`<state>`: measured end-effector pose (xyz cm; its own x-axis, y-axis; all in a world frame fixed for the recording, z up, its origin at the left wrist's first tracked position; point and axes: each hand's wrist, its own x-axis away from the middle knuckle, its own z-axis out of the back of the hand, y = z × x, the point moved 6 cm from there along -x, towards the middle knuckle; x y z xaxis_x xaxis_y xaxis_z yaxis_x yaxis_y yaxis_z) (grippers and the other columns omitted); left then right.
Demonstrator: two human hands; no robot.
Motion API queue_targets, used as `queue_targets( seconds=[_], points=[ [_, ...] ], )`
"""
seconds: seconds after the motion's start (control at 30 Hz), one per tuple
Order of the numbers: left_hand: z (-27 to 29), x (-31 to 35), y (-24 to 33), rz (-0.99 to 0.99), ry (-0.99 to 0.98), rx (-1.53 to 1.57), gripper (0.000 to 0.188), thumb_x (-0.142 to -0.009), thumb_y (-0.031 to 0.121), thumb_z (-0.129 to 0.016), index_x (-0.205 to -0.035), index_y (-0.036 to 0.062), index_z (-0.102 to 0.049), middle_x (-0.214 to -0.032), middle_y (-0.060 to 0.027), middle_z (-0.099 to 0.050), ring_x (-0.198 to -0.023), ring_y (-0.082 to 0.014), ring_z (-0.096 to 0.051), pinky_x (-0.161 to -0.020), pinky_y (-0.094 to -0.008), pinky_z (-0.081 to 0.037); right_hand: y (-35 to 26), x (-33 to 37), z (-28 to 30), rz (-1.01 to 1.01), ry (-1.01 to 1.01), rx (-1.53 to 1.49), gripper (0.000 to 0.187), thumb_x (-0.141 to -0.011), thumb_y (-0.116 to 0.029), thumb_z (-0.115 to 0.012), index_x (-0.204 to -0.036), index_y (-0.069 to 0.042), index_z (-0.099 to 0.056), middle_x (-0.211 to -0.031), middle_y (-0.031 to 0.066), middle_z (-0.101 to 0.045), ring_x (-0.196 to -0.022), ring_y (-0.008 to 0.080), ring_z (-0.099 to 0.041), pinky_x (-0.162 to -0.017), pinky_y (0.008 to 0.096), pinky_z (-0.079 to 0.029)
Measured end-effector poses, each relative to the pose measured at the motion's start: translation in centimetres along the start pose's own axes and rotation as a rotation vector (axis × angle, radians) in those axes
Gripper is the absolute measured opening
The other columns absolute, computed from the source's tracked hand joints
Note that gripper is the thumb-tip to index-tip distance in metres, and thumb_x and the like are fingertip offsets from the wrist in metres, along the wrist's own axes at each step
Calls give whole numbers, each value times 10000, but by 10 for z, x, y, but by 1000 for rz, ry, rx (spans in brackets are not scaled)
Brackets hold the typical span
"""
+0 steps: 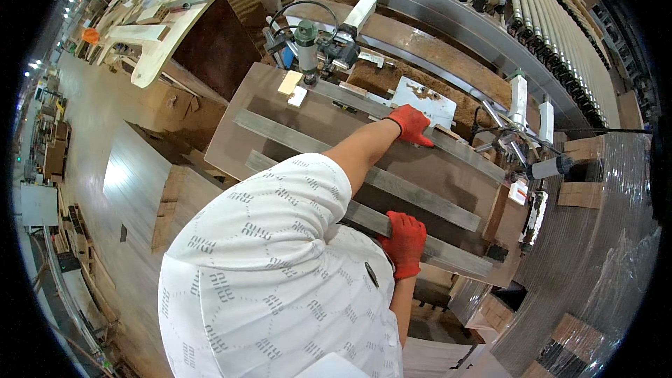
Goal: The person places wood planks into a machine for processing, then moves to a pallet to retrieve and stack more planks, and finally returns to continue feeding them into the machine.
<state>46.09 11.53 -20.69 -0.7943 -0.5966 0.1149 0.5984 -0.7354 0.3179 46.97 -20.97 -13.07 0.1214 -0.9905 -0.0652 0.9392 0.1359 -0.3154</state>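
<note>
Several long grey wood-look strips lie roughly parallel across a brown board. My left hand (411, 125), in a red glove, reaches over the far strip (470, 157), its thumb on the near side and its other fingers partly hidden. My right hand (405, 243), also red-gloved, is closed over the near strip (451, 255), close to my body. Between my hands runs the middle strip (420, 196). The brown board (441, 175) shows between the strips.
A clamp device with a green-capped cylinder (306, 45) stands at the board's far left, another clamp device (514, 150) at its right. A white plate (423, 101) lies beyond my left hand. Rollers (546, 35) run behind. A wooden table (150, 42) stands far left, film-wrapped stacks (616, 196) right.
</note>
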Motion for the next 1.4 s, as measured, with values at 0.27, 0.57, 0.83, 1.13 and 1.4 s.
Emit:
queue_targets(
  seconds=[0.27, 0.57, 0.83, 1.13, 1.4],
  points=[
    [12, 4, 2, 0, -2, -33, 824, -852, 848, -603, -1065, 62, -725, -1009, -203, -770, -967, -407, -750, -847, -529, -587, 0, -2, 1, 7, 30, -54, 566, -659, -232, -879, -1190, -186, -689, -1095, 25, -723, -1070, 271, -681, -935, 445, -489],
    [15, -1, 8, -5, -36, -68, 870, -849, 853, -596, -1070, 26, -751, -1065, -213, -776, -1024, -398, -753, -867, -527, -595, 9, 5, -1, 12, 44, -63, 604, -664, -244, -896, -1222, -187, -673, -1118, 24, -711, -1106, 257, -675, -953, 449, -492],
    [20, 5, 17, -77, 159, -45, 672, -884, 722, -685, -948, 53, -680, -949, -187, -743, -927, -396, -726, -783, -523, -567, 7, 6, 5, 6, 59, -97, 641, -642, -279, -923, -1214, -177, -652, -1063, 43, -687, -1048, 272, -669, -916, 464, -497],
    [4, 27, 20, -79, 385, -84, 542, -888, 575, -744, -1062, 71, -648, -1028, -155, -695, -974, -376, -676, -828, -518, -514, 2, 11, 2, 3, 41, 64, 598, -668, -375, -922, -1177, -195, -664, -1062, 19, -685, -1026, 251, -675, -875, 431, -494],
    [1, 27, -2, -159, 276, 13, 555, -930, 475, -763, -1260, 43, -652, -1178, -195, -707, -1087, -408, -669, -926, -511, -535, 5, 20, -1, 8, 69, 40, 558, -663, -356, -923, -1114, -196, -637, -1054, 23, -678, -1023, 264, -674, -843, 444, -486]
  ],
)
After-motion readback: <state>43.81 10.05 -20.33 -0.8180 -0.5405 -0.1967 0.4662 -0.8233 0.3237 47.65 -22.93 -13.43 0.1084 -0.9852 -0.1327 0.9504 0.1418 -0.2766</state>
